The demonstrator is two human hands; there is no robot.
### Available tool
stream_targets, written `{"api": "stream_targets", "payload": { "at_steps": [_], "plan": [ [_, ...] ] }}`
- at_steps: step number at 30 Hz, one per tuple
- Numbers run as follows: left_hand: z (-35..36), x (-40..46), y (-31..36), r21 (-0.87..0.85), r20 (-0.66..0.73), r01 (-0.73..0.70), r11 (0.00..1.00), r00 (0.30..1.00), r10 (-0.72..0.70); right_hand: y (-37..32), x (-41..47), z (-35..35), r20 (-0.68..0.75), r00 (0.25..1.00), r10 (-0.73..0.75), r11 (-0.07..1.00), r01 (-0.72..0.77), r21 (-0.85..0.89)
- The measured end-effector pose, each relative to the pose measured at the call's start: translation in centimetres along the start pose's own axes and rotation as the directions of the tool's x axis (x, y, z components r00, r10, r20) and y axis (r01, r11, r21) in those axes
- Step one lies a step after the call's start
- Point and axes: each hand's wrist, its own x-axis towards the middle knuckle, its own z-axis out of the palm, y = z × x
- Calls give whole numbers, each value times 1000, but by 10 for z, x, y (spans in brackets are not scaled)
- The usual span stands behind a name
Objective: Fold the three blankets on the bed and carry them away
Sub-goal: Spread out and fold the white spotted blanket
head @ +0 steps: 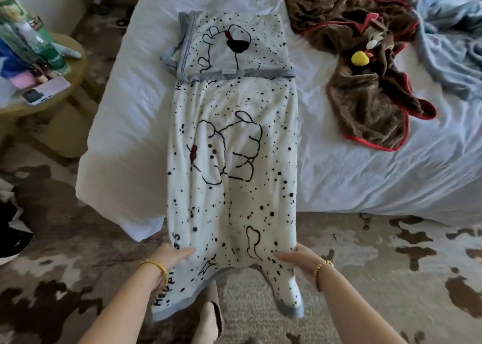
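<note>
Left hand (172, 256): I pinch the near left edge of the spotted blanket (233, 161).
Right hand (300, 259): I pinch the near right edge.
Spotted blanket: hangs off the bed (365, 174), far end folded over.
Brown blanket (365, 64): crumpled, to the right.
Blue blanket (451, 43): far right.

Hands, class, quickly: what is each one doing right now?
Left hand: grips the near left edge of the spotted white blanket.
Right hand: grips the same blanket's near right edge.
</note>
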Motion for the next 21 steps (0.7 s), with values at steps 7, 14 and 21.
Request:
{"api": "stream_targets", "payload": {
  "at_steps": [7, 14, 21],
  "plan": [
    [23, -37, -33, 20, -32, 56, 998, 998, -56, 46, -26, 27, -163, 985, 56, 975, -19, 220],
    [17, -75, -72, -51, -112, 70, 996, 991, -75, 76, -63, 45, -279, 953, 115, 988, -80, 135],
    [-17, -133, -60, -189, -330, -42, 981, 944, -23, 56, -125, 76, -518, 841, 159, 987, -132, 88]
  ]
}}
